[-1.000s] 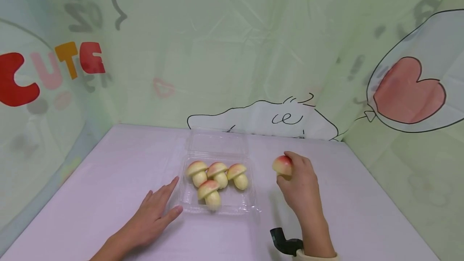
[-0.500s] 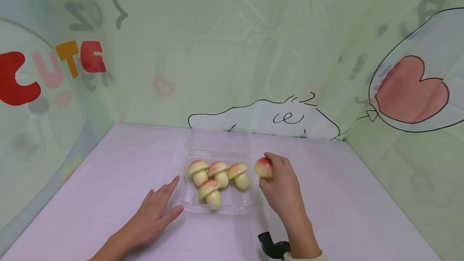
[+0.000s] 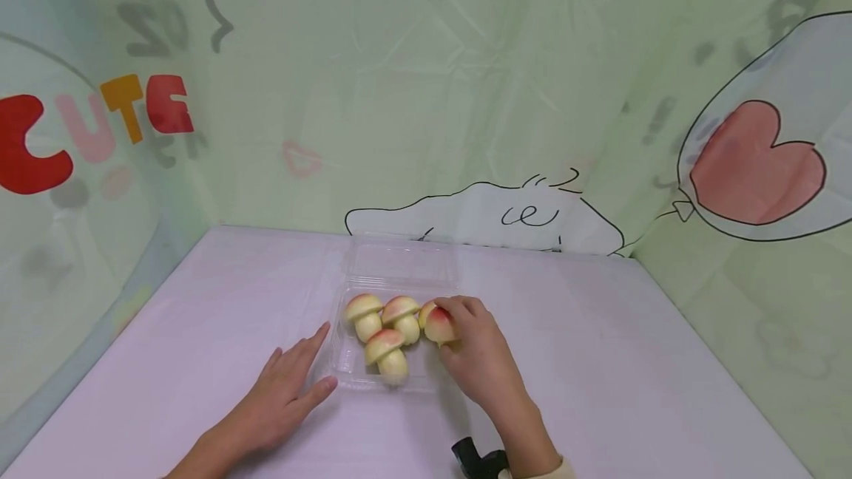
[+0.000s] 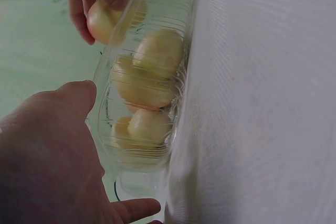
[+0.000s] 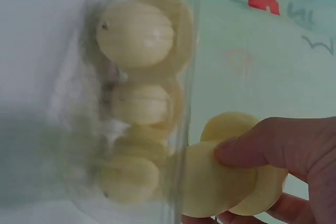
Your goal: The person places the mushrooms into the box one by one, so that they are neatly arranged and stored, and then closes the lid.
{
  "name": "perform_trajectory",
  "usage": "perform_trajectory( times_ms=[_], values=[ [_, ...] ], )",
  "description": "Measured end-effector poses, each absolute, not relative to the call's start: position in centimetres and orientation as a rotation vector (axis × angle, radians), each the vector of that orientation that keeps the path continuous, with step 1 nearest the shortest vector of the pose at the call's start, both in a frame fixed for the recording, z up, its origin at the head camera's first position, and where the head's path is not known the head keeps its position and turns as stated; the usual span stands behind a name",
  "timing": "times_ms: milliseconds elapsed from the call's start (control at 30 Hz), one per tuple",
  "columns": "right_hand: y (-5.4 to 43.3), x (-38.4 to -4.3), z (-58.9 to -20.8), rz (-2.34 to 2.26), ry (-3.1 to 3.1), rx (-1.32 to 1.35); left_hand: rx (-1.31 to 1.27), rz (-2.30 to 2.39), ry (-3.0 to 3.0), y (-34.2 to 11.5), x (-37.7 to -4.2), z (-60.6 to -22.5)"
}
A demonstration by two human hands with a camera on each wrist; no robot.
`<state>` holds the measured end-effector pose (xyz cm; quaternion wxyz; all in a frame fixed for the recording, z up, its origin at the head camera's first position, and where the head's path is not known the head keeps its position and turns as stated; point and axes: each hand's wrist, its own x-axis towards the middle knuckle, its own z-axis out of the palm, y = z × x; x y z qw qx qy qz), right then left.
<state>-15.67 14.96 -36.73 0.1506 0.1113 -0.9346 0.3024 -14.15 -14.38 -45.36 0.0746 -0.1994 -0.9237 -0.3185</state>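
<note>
Over the right side of a clear plastic clamshell box (image 3: 422,374), my right hand (image 3: 484,364) holds a toy mushroom (image 3: 440,326) with a red-tinged cap. In the right wrist view, the thumb (image 5: 247,148) presses on the pale stem of that mushroom. Several similar mushrooms (image 3: 384,350) lie inside the box; the held one partly covers the rightmost of them in the head view. My left hand (image 3: 279,394) lies at the box's left side with fingers spread, holding nothing. Whether it touches the box wall (image 4: 105,103) I cannot tell.
The box's clear lid (image 3: 399,261) is folded back behind it. A pale tabletop (image 3: 599,361) lies around the box, with a printed green curtain (image 3: 426,94) behind and at both sides. A black bent piece (image 3: 478,458) sits at my right wrist.
My right hand has carried the mushroom leftward from beside the box to above its right part. The left hand and the mushrooms in the box have stayed put.
</note>
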Motion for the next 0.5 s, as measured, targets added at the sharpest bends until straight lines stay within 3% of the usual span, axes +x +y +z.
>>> perform_trajectory(
  times_ms=[200, 500],
  values=[
    [14.2, -15.8, -37.7, 0.786, -2.669, 0.473, -0.595, -0.958, -2.776, -14.4, -14.2, -45.4],
    [13.8, -15.9, -38.2, 0.762, -2.703, 0.455, -0.601, -0.955, -2.769, -14.4, -14.2, -45.4]
  ],
)
